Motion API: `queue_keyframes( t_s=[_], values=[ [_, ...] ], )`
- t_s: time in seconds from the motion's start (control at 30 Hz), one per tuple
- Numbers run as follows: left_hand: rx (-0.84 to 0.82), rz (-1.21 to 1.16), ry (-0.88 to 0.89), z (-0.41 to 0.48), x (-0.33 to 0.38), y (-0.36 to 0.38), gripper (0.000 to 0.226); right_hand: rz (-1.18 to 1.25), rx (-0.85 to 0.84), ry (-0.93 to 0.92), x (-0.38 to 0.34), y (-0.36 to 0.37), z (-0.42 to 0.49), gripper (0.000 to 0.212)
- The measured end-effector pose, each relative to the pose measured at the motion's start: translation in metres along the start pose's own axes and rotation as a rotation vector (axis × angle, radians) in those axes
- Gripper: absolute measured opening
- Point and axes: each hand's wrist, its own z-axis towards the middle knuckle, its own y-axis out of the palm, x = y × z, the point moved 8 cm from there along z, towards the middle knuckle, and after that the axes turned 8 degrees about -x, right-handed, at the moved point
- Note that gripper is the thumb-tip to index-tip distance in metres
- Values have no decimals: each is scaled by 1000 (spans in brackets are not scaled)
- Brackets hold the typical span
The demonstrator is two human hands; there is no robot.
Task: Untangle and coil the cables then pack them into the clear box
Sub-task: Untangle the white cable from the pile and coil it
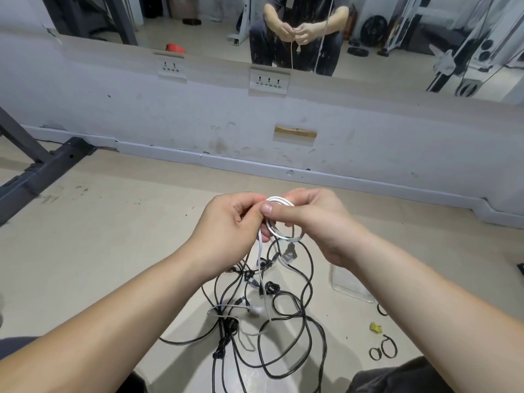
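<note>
Beige floor [113, 236] meets a scuffed grey wall with a mirror [198, 24] above. Both hands are raised over the floor. The left hand [226, 222] and right hand [312, 222] each pinch a small coil of white round cable [283, 236], its tail hanging into the tangled black cables [309, 321] below. A clear plastic box [348, 285] lies to the right, partly behind the right forearm. Black loop ties [389, 348] lie nearby.

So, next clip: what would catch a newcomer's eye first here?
At centre frame the left hand and right hand grip a small white cable coil between them. Below, a tangle of black cables sprawls on the floor, and the clear box lies to its right, partly hidden by the right forearm.
</note>
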Motion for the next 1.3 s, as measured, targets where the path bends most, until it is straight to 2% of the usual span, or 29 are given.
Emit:
queue_keyframes(
  t_s=[0.1, 0.17, 0.23, 0.3, 0.37, 0.5, 0.63, 0.7, 0.9, 0.97, 1.07, 1.17, 1.3],
  values=[
    [21, -62, -1, 3, 3, -2, 23, -37, 121, -105, -13, -10, -1, 16],
    [35, -78, 8, 3, 6, -4, 23, -181, 198, -164, -26, -18, -3, 20],
    [56, -77, 23, 3, 7, -8, 20, -193, 116, -149, -25, -19, -2, 22],
    [87, -90, 18, 3, 3, -13, 21, -32, -38, -53, -13, -14, -4, 18],
    [101, -100, -2, 3, -2, -15, 22, 94, -99, 8, -5, -12, -6, 15],
    [55, -64, -19, 0, -8, -2, 22, 239, -51, -18, -6, -8, -3, 9],
    [44, -104, -41, 1, -14, 6, 21, 325, 4, -14, -3, -12, -2, 16],
    [41, -96, -44, 1, -14, 9, 21, 331, 23, -20, -5, -15, -4, 12],
    [61, -163, -44, -1, -20, 9, 27, 527, -48, 27, 0, 5, -5, 18],
    [65, -184, -61, -4, -22, 12, 30, 538, -74, 63, 2, 13, -6, 20],
    [81, -196, -67, -6, -23, 9, 31, 513, -201, 124, -2, 25, -7, 23],
    [21, -153, -51, -9, -17, 10, 26, 467, -318, 201, -4, 32, -6, 28],
    [24, -70, -68, -12, -17, 10, 27, 442, -311, 281, 4, 31, -5, 42]
  ],
)
